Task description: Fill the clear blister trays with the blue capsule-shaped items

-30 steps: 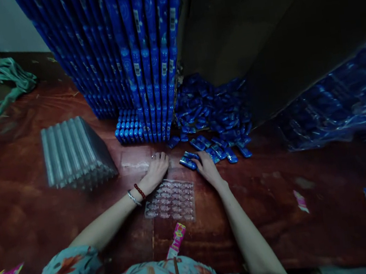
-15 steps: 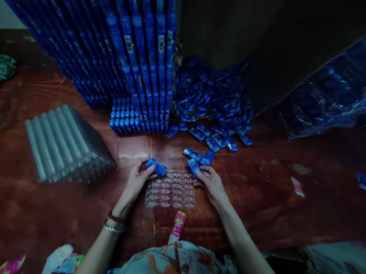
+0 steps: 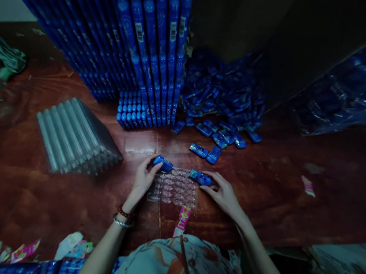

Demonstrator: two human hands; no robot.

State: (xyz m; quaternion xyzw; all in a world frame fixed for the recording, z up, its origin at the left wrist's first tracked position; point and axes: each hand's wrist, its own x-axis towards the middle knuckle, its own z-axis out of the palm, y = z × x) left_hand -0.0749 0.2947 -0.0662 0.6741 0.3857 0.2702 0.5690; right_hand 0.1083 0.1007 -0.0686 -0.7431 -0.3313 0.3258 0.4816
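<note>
Both hands are being kept low over the clear blister tray (image 3: 175, 188). A blue packet (image 3: 163, 163) is being pinched by the left hand (image 3: 144, 179) at the tray's far-left corner; another packet (image 3: 200, 177) is being pressed under the right hand (image 3: 223, 193) fingertips at the tray's right edge. Judged best: each packet is being squared over one pocket before pressing. Loose packets (image 3: 218, 137) are lying beyond, before stacked blue cards (image 3: 145, 48).
</note>
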